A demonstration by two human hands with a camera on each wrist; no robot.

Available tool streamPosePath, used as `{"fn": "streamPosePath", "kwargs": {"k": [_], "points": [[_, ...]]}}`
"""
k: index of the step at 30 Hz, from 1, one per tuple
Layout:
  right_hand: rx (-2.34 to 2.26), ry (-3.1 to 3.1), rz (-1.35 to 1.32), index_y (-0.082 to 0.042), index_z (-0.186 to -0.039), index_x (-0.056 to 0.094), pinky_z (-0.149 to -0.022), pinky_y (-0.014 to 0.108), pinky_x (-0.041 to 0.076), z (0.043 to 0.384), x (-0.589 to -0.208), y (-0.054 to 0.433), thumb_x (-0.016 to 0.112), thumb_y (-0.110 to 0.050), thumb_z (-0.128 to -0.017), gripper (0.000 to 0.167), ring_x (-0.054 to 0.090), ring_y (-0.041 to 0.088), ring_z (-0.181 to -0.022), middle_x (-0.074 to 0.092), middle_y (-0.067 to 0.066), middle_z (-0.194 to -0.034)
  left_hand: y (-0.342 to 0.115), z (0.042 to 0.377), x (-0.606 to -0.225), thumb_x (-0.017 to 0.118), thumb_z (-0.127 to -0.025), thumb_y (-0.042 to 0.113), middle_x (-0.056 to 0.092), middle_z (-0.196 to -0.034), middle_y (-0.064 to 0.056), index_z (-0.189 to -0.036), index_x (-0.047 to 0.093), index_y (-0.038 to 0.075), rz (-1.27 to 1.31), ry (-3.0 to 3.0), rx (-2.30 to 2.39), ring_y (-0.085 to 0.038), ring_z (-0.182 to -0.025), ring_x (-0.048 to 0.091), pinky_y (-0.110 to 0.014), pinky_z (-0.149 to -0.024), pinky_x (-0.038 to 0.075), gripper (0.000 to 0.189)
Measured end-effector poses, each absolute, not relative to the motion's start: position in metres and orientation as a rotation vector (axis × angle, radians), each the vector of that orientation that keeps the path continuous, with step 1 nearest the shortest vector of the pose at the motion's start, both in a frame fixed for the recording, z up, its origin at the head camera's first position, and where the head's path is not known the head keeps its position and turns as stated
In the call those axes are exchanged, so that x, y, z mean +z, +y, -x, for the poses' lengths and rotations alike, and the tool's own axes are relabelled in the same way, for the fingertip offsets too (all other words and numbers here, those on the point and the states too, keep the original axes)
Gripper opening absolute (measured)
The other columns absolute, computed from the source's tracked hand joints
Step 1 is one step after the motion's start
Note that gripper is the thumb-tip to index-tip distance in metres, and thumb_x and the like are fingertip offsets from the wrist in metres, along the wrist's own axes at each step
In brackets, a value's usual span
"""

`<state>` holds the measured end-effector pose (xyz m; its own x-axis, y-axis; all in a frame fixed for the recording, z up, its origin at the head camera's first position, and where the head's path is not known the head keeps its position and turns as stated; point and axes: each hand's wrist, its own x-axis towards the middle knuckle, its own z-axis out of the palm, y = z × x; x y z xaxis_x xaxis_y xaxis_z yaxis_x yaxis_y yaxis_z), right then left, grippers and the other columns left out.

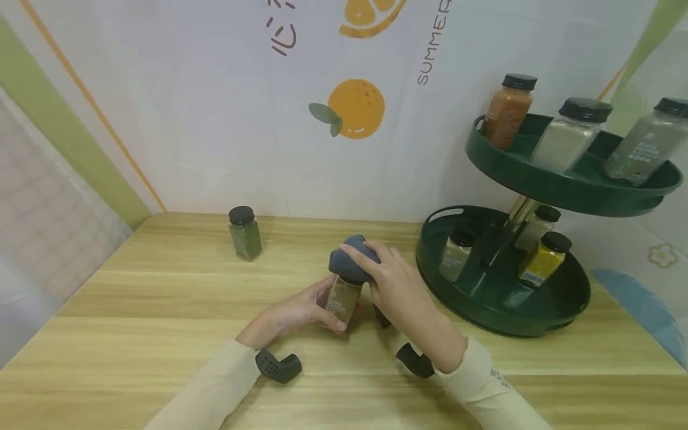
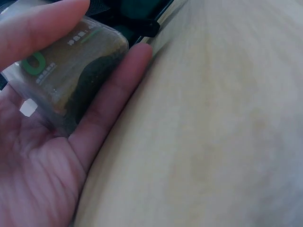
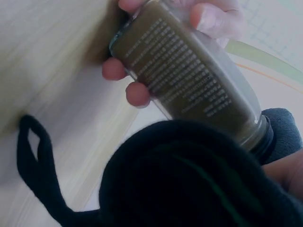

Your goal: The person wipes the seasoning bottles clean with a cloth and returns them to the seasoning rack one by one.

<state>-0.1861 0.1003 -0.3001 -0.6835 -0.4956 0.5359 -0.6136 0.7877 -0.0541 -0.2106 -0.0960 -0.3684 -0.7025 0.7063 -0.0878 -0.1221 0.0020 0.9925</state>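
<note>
Held in my left hand [image 1: 298, 312] is a glass spice jar [image 1: 342, 298] of brown powder, tilted a little above the wooden table. The left fingers and thumb grip the jar body; the left wrist view shows this jar [image 2: 71, 61] lying against the palm [image 2: 33, 165]. My right hand [image 1: 402, 288] grips a dark blue-grey cloth [image 1: 349, 261] against the jar's black lid, most of which it covers. In the right wrist view the cloth [image 3: 161, 170] hangs in a fold with a loop, and rows of white print mark the jar [image 3: 184, 75].
A jar of green herbs [image 1: 246, 236] stands at the back left. To the right, a two-tier dark green rack [image 1: 505, 319] carries several spice jars, including an orange one [image 1: 507, 113] on top and a yellow one [image 1: 543, 263] below. A printed curtain [image 1: 231, 131] hangs behind the table.
</note>
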Motion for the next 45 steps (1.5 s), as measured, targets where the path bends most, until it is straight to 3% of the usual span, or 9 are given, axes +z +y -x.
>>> {"fn": "streamPosePath", "kwargs": {"k": [10, 19, 24, 29, 32, 34, 38, 41, 45], "points": [[0.249, -2.622, -0.715, -0.031, -0.136, 0.047, -0.065, 0.040, 0.055, 0.193, -0.301, 0.109, 0.067, 0.002, -0.078, 0.070, 0.060, 0.031, -0.101, 0.056, 0.015, -0.122, -0.097, 0.213, -0.373, 0.068, -0.075, -0.006, 0.050, -0.128, -0.023, -0.147, 0.019, 0.015, -0.661, 1.671, 1.747, -0.024, -0.102, 0.059, -0.039, -0.086, 0.051, 0.090], [0.218, -2.685, -0.596, -0.031, -0.136, 0.046, -0.069, 0.047, 0.054, 0.197, -0.284, 0.127, 0.065, 0.001, -0.081, 0.067, 0.057, 0.033, -0.105, 0.055, 0.015, -0.124, -0.096, 0.213, -0.374, 0.071, -0.074, -0.002, 0.050, -0.130, -0.021, -0.146, 0.022, 0.020, -0.667, 1.760, 1.740, -0.024, -0.111, 0.056, -0.035, -0.094, 0.045, 0.089], [0.340, -2.564, -0.717, -0.029, -0.139, 0.043, -0.073, 0.045, 0.054, 0.189, -0.280, 0.122, 0.062, 0.004, -0.081, 0.069, 0.057, 0.032, -0.108, 0.053, 0.015, -0.125, -0.093, 0.216, -0.376, 0.073, -0.075, 0.001, 0.050, -0.126, -0.018, -0.141, 0.028, 0.010, -0.758, 1.861, 1.742, -0.018, -0.107, 0.053, -0.032, -0.094, 0.042, 0.081], [0.286, -2.516, -0.889, -0.028, -0.138, 0.044, -0.071, 0.041, 0.054, 0.183, -0.284, 0.112, 0.063, 0.005, -0.080, 0.070, 0.058, 0.031, -0.106, 0.054, 0.014, -0.124, -0.091, 0.215, -0.374, 0.073, -0.076, 0.002, 0.050, -0.125, -0.019, -0.146, 0.017, 0.015, -0.846, 1.863, 1.724, -0.018, -0.103, 0.054, -0.031, -0.090, 0.044, 0.090], [0.271, -2.528, -0.925, -0.029, -0.137, 0.046, -0.073, 0.042, 0.054, 0.182, -0.286, 0.110, 0.062, 0.006, -0.080, 0.068, 0.058, 0.031, -0.106, 0.055, 0.013, -0.123, -0.094, 0.213, -0.372, 0.072, -0.080, 0.009, 0.048, -0.123, -0.023, -0.149, 0.007, 0.018, -0.812, 1.843, 1.709, -0.025, -0.103, 0.053, -0.032, -0.089, 0.045, 0.095], [0.287, -2.535, -0.923, -0.030, -0.136, 0.047, -0.074, 0.043, 0.053, 0.183, -0.286, 0.110, 0.061, 0.008, -0.080, 0.069, 0.058, 0.031, -0.106, 0.055, 0.013, -0.123, -0.096, 0.211, -0.371, 0.067, -0.085, 0.021, 0.043, -0.133, -0.020, -0.150, 0.006, 0.017, -0.732, 1.849, 1.691, -0.027, -0.114, 0.048, -0.036, -0.092, 0.043, 0.089], [0.319, -2.545, -0.954, -0.031, -0.136, 0.047, -0.077, 0.045, 0.053, 0.184, -0.286, 0.112, 0.061, 0.009, -0.079, 0.071, 0.058, 0.031, -0.107, 0.055, 0.013, -0.124, -0.101, 0.209, -0.371, 0.058, -0.090, 0.038, 0.037, -0.138, -0.014, -0.149, 0.012, 0.012, -0.590, 1.825, 1.697, -0.026, -0.120, 0.040, -0.038, -0.092, 0.040, 0.080], [0.337, -2.570, -0.958, -0.033, -0.136, 0.046, -0.074, 0.041, 0.053, 0.183, -0.284, 0.114, 0.061, 0.009, -0.079, 0.073, 0.058, 0.031, -0.107, 0.055, 0.012, -0.125, -0.102, 0.211, -0.371, 0.057, -0.090, 0.035, 0.034, -0.142, -0.014, -0.149, 0.014, 0.010, -0.603, 1.756, 1.737, -0.028, -0.124, 0.036, -0.041, -0.098, 0.037, 0.077], [0.339, -2.627, -0.896, -0.034, -0.136, 0.046, -0.065, 0.033, 0.053, 0.182, -0.282, 0.118, 0.061, 0.009, -0.079, 0.073, 0.058, 0.030, -0.106, 0.054, 0.012, -0.126, -0.100, 0.213, -0.371, 0.061, -0.087, 0.028, 0.023, -0.150, -0.011, -0.150, 0.012, 0.019, -0.612, 1.709, 1.768, -0.031, -0.134, 0.027, -0.047, -0.103, 0.032, 0.080]]}}
